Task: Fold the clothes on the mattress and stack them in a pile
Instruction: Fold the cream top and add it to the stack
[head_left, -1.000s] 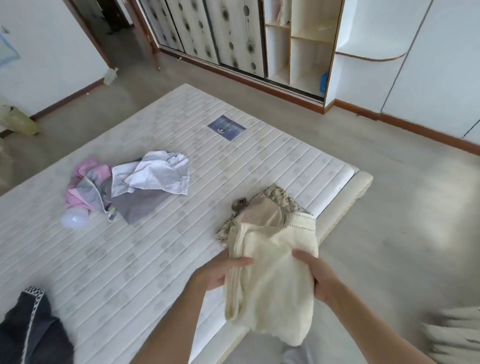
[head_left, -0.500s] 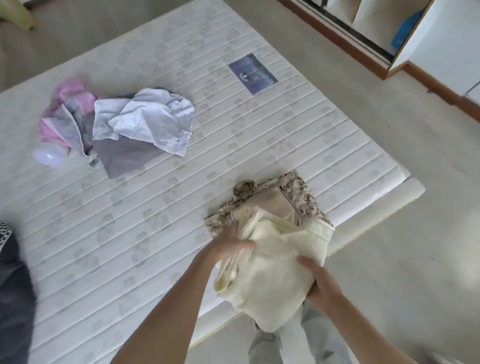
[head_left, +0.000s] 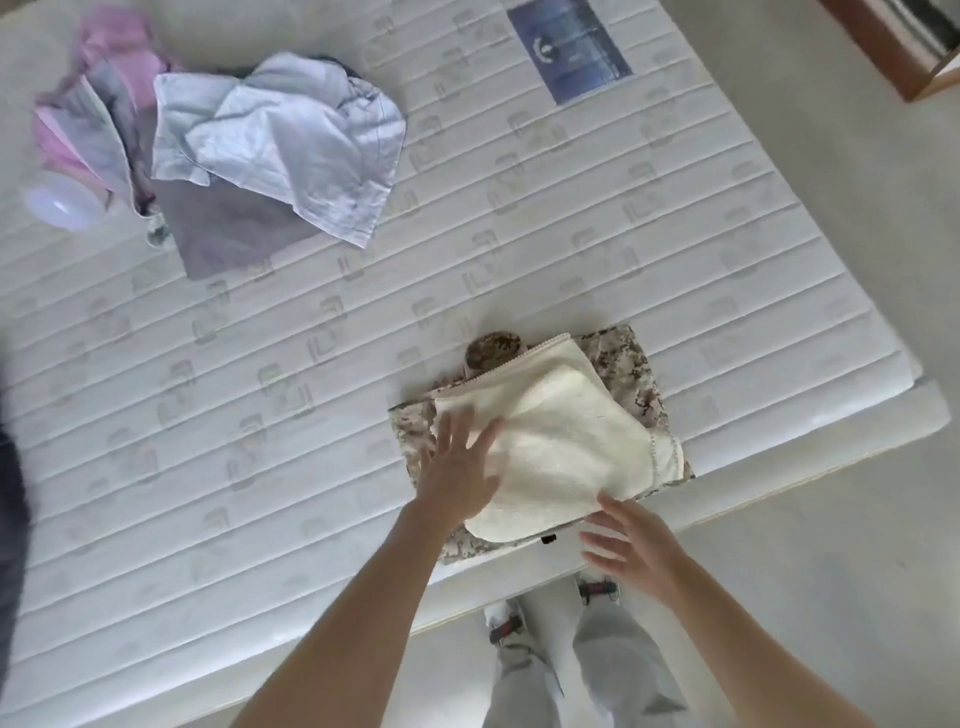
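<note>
1. Cream folded garment (head_left: 556, 447), held up in both hands a second ago, now lies on the camouflage-print folded garment (head_left: 631, 374) near the mattress (head_left: 519, 234) edge.
2. The left hand (head_left: 460, 475) rests flat on its left side, fingers (head_left: 470, 431) spread; the right hand (head_left: 631, 545) has let go and hovers just beside its near corner, fingers straight and apart.
3. It is soft, thick, with a beaded trim along its edges.
4. Well apart, a crumpled pile of unfolded clothes (head_left: 249, 150), white, grey and pink, lies on the quilted mattress; pale floor (head_left: 831, 545) surrounds it.
</note>
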